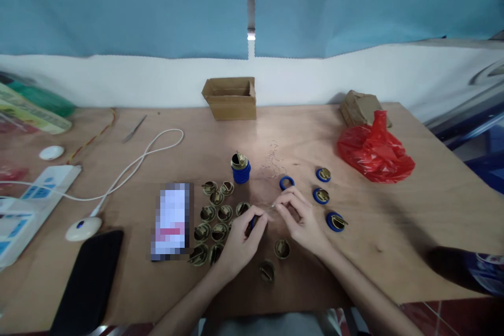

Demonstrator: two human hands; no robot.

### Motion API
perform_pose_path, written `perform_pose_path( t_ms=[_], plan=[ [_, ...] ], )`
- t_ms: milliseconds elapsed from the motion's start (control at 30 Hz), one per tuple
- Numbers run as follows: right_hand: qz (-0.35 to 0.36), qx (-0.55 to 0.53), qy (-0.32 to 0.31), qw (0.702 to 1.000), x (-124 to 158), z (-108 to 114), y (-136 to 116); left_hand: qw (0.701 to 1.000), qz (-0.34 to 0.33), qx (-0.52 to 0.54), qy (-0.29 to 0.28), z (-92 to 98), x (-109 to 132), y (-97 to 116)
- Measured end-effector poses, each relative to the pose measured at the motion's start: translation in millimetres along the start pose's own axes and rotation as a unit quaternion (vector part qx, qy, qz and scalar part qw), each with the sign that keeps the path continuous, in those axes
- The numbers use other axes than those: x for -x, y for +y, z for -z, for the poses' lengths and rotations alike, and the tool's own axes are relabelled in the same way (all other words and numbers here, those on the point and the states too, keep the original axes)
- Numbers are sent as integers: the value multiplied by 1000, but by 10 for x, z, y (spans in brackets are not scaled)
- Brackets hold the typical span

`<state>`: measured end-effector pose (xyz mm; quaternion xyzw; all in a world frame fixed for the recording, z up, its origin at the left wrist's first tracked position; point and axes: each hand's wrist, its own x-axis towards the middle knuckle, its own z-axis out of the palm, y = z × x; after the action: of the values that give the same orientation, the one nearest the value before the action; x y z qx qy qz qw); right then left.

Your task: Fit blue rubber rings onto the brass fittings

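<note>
My left hand (243,237) is closed around a small round piece (252,224) with a blue edge, mostly covered by the fingers. Pinched in my right hand (296,216) is a thin, shiny, wire-like bit (272,207), close to the left fingertips. Several round brass-coloured pieces with a bar across them (224,213) lie in rows left of my hands. Two more, including a brass piece (282,248), sit between my forearms. A blue ring (286,183) lies just beyond my right hand, near scattered thin wires (272,160). Behind my left hand stands a stack of blue rings (241,174) topped by a brass piece.
Brass pieces in blue rings (321,196) lie at right, before a red plastic bag (374,149). An open cardboard box (233,106) stands by the wall. Leftward are a lit phone (171,220), a black phone (88,278), a white cable (134,168) and a power strip (37,205).
</note>
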<state>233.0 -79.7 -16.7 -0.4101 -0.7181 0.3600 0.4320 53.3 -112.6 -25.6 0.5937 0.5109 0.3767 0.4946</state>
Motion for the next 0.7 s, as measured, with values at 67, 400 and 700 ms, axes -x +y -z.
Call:
perform_pose_path(
  t_ms=[67,400,700],
  plan=[
    [-14,-20,-11,1000,0,2,-7,1000,0,-1,7,1,-5,-3],
    [-126,-74,-111,983,17,14,3,1000,8,15,10,0,-8,-8],
    [-174,-155,-118,965,-14,71,-28,998,-17,29,57,-19,-5,-66]
  ],
)
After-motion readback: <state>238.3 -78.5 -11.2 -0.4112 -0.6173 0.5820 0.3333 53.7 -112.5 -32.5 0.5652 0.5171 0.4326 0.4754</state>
